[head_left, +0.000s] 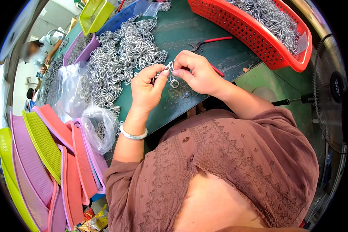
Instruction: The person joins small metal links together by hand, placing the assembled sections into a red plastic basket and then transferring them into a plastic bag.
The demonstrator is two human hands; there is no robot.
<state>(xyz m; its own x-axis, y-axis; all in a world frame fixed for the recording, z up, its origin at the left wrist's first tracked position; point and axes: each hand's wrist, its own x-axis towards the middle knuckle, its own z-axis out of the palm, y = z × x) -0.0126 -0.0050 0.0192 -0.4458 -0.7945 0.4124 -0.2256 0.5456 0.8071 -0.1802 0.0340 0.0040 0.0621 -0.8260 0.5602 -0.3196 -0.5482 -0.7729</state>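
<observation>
My left hand (147,88), with a pale bangle (133,132) on its wrist, pinches a small silver metal link piece with a ring (174,83) between thumb and forefinger. My right hand (196,73) grips the same piece from the other side, fingers curled. The ring hangs just below the fingertips; exactly how the parts join is too small to tell. Left of my hands a large heap of silver metal rings and hooks (123,50) lies on the dark green table (174,17). Pliers with red handles (217,39) lie beyond my right hand, which partly hides them.
A red perforated basket (255,36) full of metal pieces stands at the far right. Clear plastic bags (98,127) and stacked coloured baskets (42,154) are on the left. Yellow-green (94,17) and purple trays (83,52) stand at the back. A fan (330,85) is at right; another person (50,44) sits far left.
</observation>
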